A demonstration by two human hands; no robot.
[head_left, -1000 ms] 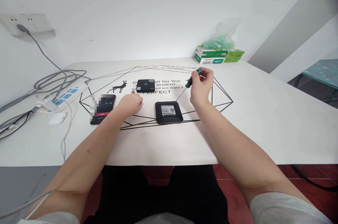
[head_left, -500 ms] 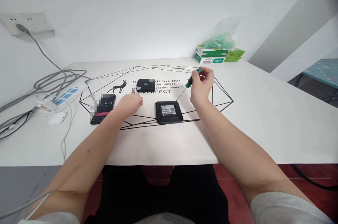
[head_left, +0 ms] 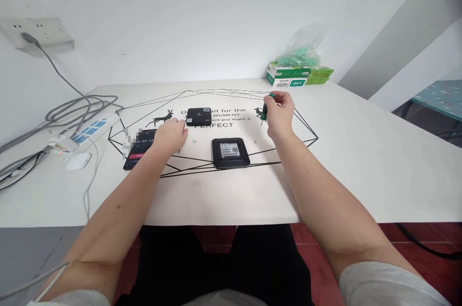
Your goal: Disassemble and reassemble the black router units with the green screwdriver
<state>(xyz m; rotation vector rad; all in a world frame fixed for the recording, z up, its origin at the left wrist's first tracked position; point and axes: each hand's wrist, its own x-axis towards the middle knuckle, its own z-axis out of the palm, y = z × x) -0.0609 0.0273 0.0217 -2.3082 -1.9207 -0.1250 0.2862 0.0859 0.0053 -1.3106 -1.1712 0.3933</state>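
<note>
My right hand is closed around the green and black handle of a screwdriver. The tool's shaft points down toward the tabletop, right of an open black case that shows a white-labelled drive inside. My left hand is closed beside the phone, partly covering it; a thin dark tip shows below the fingers, too small to name. Some tiny bits lie on the table between that hand and the case. Behind them rests a flat black box with small stickers.
On the left are a phone with a lit screen, a white earphone case, a power strip and coiled cables. Green and white boxes with a plastic bag stand at the back right.
My right hand has swung the screwdriver's tip away from the case, to the right. My left hand has moved left, uncovering the tiny bits and hiding more of the phone.
</note>
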